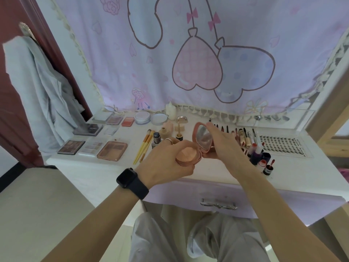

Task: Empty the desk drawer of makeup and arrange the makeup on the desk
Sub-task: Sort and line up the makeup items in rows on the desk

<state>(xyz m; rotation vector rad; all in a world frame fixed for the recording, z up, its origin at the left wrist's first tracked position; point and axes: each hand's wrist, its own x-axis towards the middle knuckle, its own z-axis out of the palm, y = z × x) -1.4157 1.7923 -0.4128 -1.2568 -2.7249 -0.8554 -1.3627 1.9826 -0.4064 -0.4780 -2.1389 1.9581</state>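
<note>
- At 6 o'clock, nearest: grey trousers (170, 239). Just past them, a lilac drawer front (179, 191) with a silver bow-shaped handle (219, 204), under the edge of the white counter (94, 176).
- On the left wrist, a black watch (132, 183).
- Dead centre, held just above the counter by both grips: an open pink compact (190, 155), peach powder pan facing up, mirrored lid (204, 138) raised towards 12 o'clock.
- Left grip (166, 159) curled round the compact's base from 9 o'clock, a ring on one finger.
- Right grip (226, 146) pinching the compact's lid from 3 o'clock, fingertips on the top rim, thumb lower down.
- At 9 o'clock of the compact, lying flat: yellow-handled brushes (143, 146), then a pink palette (112, 150), then more palettes in rows out to the counter's left edge.
- At 3 o'clock: a cluster of red lip tubes (260, 156), with a lash tray (283, 146) beyond.
- At 1 o'clock: a row of pencils and slim tubes (243, 135), side by side.
- At 11 o'clock, far back: two round jars (142, 117) and a white bottle (171, 111) at the curtain hem.
- Farthest: a lilac curtain (207, 25) printed with heart balloons. At 10 o'clock, a grey garment (37, 82) hung by a dark red door.
</note>
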